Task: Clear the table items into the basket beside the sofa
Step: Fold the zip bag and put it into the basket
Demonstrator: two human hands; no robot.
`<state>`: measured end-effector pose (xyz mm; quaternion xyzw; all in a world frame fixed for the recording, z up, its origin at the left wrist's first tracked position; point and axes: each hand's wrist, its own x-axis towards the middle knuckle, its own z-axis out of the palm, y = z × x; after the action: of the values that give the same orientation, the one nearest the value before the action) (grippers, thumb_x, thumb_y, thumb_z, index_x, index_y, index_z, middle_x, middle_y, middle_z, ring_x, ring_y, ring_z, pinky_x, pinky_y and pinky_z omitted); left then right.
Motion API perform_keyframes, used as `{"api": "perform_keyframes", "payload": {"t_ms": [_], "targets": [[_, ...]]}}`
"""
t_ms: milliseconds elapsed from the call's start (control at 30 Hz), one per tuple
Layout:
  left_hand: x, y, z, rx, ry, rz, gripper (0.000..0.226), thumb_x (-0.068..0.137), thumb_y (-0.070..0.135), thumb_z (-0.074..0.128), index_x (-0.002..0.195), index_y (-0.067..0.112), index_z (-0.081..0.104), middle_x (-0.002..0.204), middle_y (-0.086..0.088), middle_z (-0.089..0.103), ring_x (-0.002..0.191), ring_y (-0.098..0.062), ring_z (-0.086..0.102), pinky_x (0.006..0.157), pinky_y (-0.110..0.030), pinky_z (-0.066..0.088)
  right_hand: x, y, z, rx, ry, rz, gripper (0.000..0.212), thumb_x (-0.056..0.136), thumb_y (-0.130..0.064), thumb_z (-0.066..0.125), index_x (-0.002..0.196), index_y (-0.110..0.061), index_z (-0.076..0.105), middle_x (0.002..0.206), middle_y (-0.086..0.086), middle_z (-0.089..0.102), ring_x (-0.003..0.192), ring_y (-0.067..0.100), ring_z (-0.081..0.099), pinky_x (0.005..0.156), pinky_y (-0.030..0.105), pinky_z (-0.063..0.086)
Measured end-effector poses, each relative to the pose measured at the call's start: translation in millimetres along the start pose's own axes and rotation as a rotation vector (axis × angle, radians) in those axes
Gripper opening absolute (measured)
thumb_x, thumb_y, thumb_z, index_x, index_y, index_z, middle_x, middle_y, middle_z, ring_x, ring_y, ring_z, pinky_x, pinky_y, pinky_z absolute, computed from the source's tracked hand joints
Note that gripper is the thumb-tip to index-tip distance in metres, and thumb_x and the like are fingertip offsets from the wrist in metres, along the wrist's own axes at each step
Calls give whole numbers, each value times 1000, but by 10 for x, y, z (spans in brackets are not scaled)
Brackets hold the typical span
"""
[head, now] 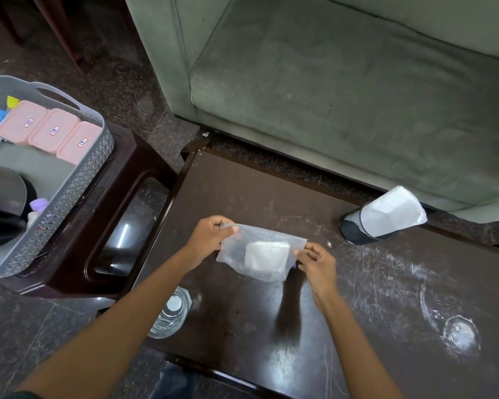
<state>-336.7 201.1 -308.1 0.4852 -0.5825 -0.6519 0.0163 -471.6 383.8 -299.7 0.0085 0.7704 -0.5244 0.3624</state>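
Over the dark scratched table (386, 298) I hold a clear plastic bag (260, 251) with a white folded pad inside it. My left hand (211, 237) pinches the bag's top left corner. My right hand (317, 263) pinches its right edge. A clear glass (173, 312) stands at the table's left edge, partly behind my left forearm. A black mesh holder (357, 226) with white paper sticking out stands at the table's far edge. The grey basket (69, 191) sits to the left on a dark stool, holding three pink boxes (52, 131).
The grey-green sofa (343, 96) fills the view beyond the table. The dark plastic stool (118, 203) stands between basket and table. A black round object (3, 197) and small purple and blue items lie in the basket. The floor is dark speckled stone.
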Motion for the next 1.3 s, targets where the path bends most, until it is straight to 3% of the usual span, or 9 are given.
{"api": "perform_keyframes", "payload": {"t_ms": [167, 300, 467, 567, 667, 833, 1067, 1200, 1300], "targets": [[15, -56, -21, 147, 153, 55, 21, 81, 28, 70, 77, 8, 70, 74, -2, 65, 69, -15, 58, 69, -32, 48, 1, -15, -4, -71, 24, -24, 9, 89, -6, 57, 81, -5, 61, 74, 4, 61, 64, 12, 54, 52, 11, 45], [-46, 23, 141, 176, 203, 114, 31, 90, 30, 58, 71, 7, 52, 70, -2, 45, 66, -17, 44, 60, -24, 34, -83, -51, 94, -112, 89, -47, 22, 96, -13, 45, 75, -11, 48, 67, 0, 47, 61, 11, 42, 50, 19, 40], [-208, 69, 310, 270, 213, 143, 27, 99, 34, 35, 107, 10, 45, 97, 1, 53, 89, -13, 52, 61, -18, 39, -251, -179, 146, -49, 132, -85, 17, 99, -18, 35, 87, -6, 41, 72, -3, 38, 66, 9, 35, 47, 4, 32], [-268, 98, 310, 293, 231, 248, 18, 99, 33, 35, 101, 16, 40, 92, 3, 53, 83, -10, 54, 58, -12, 39, -321, -227, 130, -33, 55, -55, 20, 96, -28, 43, 94, -8, 43, 77, -4, 48, 68, 7, 46, 48, 3, 38], [-257, 154, 274, 215, 194, 280, 16, 98, 32, 39, 98, 17, 43, 89, 6, 52, 78, -9, 55, 56, -8, 42, -343, -229, 89, 5, 33, -24, 25, 88, -32, 59, 100, -13, 48, 91, 0, 62, 77, 12, 61, 59, 20, 51], [-245, 266, 251, 2, 128, 246, 18, 95, 31, 49, 96, 15, 54, 89, 3, 59, 84, -10, 58, 63, -12, 47, -401, -253, -44, 83, 50, -15, 18, 82, -20, 69, 90, -16, 53, 88, 12, 67, 70, 21, 64, 47, 25, 52], [-254, 471, 220, 127, -123, 430, 16, 92, 30, 54, 76, 28, 54, 72, 11, 56, 64, 3, 52, 60, -13, 40, -213, -584, -342, -81, -446, 35, 67, 60, -19, 84, 120, -16, 56, 108, 2, 71, 98, 19, 68, 86, 36, 53], [-315, 533, 294, 123, -146, 464, 15, 88, 35, 56, 77, 25, 56, 71, 2, 58, 64, -9, 51, 60, -24, 41, -181, -784, -180, -215, -795, 108, 47, 67, -12, 77, 112, -9, 62, 103, 10, 70, 92, 24, 67, 78, 33, 54], [-381, 497, 291, 139, -75, 414, 14, 89, 33, 60, 88, 19, 57, 61, -19, 55, 52, -21, 46, 49, -26, 35, -188, -792, -121, -253, -824, 126, 38, 66, -8, 77, 100, 0, 65, 90, 10, 67, 80, 20, 64, 66, 27, 51]]}}
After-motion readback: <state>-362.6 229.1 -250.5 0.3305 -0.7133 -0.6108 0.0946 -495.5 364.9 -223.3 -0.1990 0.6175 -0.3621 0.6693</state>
